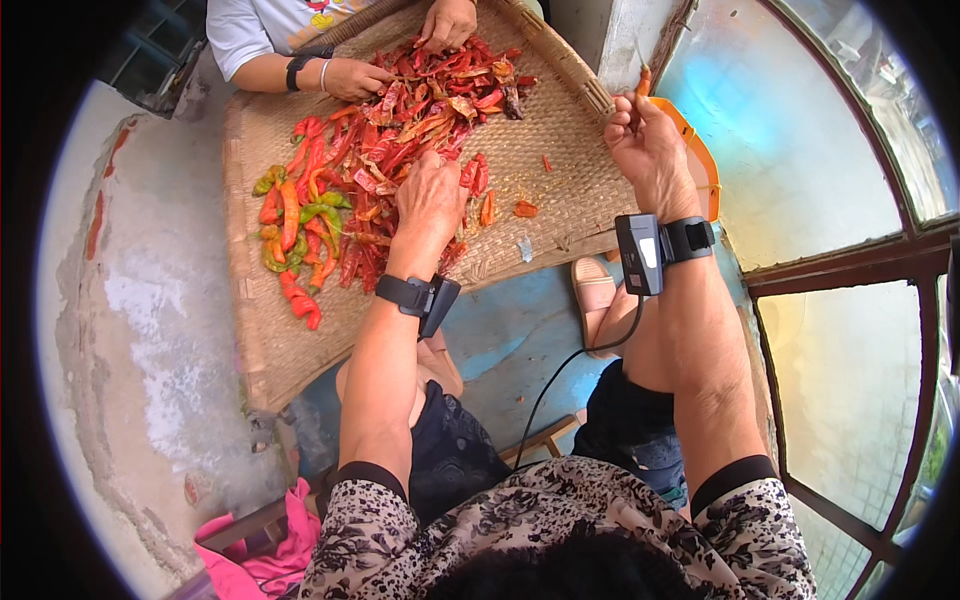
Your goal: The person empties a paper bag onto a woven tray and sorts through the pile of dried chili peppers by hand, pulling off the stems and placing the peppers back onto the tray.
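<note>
Large shallow woven bamboo tray (560, 140), coarse plaited surface, straw-coloured. Contents: heap of wrinkled, glossy dried red chilli peppers (410, 130) at centre; cluster of curved green and orange peppers (295, 225) at its left edge. Left hand (428, 200) rests palm-down in the red heap, grip closed over peppers. Right hand (645, 145) is raised beyond the tray's right rim, grip pinching one small orange-red pepper (644, 80). Another person's hands (400, 50) sort at the far side.

Bare weave lies open right of the chilli heap (400, 150); another person's hands (355, 78) crowd its far side.
</note>
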The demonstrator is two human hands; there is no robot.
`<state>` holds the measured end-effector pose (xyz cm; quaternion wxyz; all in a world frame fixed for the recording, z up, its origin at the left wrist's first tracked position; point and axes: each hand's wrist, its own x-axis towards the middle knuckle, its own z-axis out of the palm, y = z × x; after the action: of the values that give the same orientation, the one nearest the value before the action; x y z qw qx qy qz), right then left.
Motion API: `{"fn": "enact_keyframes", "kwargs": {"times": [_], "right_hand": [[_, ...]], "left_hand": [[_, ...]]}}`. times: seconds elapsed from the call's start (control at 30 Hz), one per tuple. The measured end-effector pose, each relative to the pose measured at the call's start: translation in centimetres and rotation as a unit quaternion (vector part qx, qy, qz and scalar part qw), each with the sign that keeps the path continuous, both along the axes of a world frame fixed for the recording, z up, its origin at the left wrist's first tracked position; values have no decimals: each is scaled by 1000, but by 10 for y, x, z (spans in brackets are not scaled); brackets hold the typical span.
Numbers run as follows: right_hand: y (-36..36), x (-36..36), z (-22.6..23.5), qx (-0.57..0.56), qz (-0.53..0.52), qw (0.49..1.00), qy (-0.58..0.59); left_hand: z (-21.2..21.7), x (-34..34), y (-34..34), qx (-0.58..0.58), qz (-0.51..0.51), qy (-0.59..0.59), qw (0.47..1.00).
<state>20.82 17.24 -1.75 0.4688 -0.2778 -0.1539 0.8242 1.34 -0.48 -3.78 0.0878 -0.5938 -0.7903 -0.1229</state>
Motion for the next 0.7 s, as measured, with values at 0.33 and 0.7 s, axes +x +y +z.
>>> {"fn": "enact_keyframes", "kwargs": {"times": [0.33, 0.7], "right_hand": [[-65, -43, 6, 258, 198, 909, -260], [-78, -66, -11, 391, 251, 813, -352]], "left_hand": [[15, 1, -2, 120, -31, -168, 978], [24, 2, 3, 166, -2, -487, 857]]}}
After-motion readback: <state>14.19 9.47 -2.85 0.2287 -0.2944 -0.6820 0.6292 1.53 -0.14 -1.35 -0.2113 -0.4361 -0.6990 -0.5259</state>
